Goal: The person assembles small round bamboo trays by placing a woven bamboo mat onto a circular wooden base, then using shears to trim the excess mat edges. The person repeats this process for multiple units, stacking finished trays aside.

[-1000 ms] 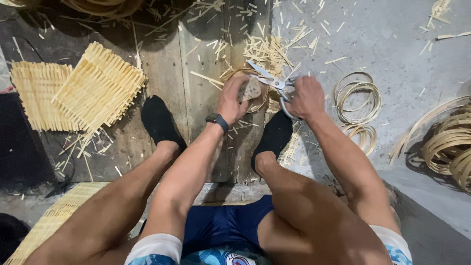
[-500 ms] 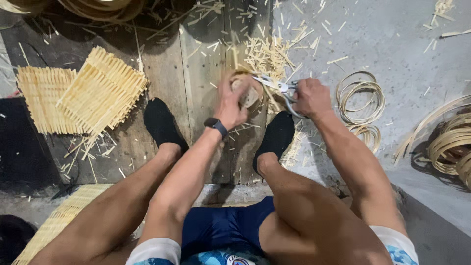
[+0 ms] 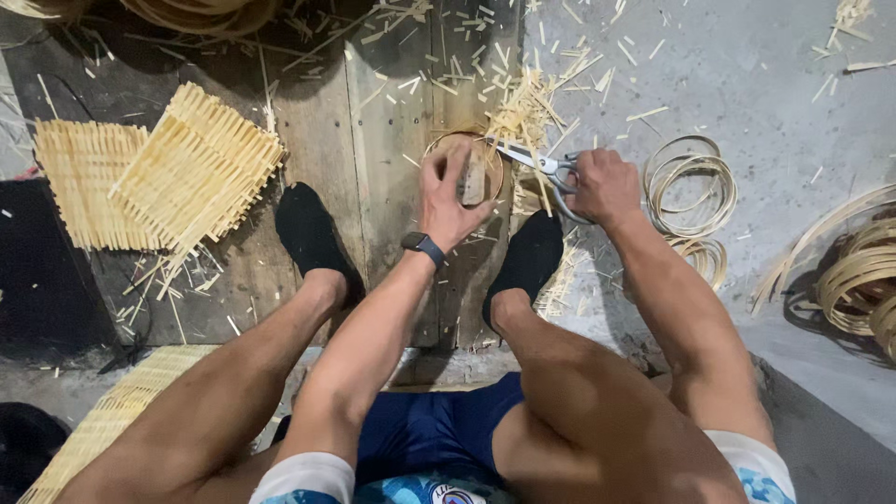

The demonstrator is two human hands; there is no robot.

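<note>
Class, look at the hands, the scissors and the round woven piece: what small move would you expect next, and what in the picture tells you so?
Probably a snip: closing the scissors on the bamboo ends at the rim. The right hand has its fingers through the handles, blade tips at the edge of the round woven piece, which the left hand presses flat on the boards. Cut slivers already lie around.

- I have a single view, from the camera on the person's head; there is no second view to overlap with it.
- It faces steeply down over the seated person's lap and bare legs to the floor ahead.
- It sits close: knees and blue shorts fill the bottom edge, and both forearms reach up to mid-frame.
- The upper half takes in the worn wooden floor boards (image 3: 392, 121) on the left and the grey concrete floor (image 3: 747, 84) on the right.
</note>
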